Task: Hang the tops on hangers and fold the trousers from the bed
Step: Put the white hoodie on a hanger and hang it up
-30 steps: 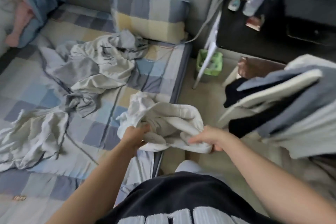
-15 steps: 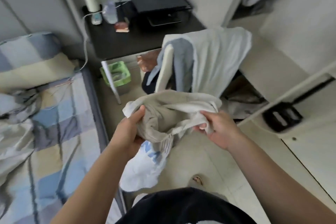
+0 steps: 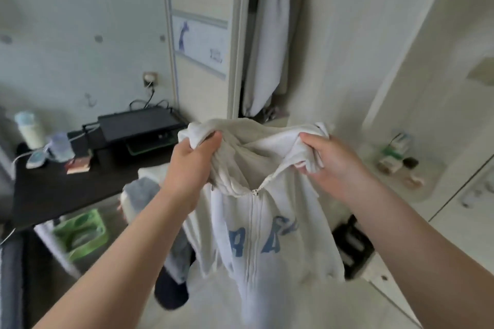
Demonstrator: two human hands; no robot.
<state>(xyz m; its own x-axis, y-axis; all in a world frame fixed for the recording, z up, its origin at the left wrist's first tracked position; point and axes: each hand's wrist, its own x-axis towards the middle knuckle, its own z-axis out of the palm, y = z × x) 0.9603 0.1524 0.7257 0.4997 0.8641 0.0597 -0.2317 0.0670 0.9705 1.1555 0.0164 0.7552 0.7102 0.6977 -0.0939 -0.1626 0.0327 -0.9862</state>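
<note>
Zip hoodie (image 3: 267, 235) held up at the shoulders, not yet hung.
Fabric is clenched in the left grip (image 3: 192, 160) and right grip (image 3: 328, 165); hanging is judged still outstanding.

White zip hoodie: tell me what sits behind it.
Behind the hoodie, draped grey cloth shows past its left edge and a black object past its right; whatever lies between is covered.
</note>
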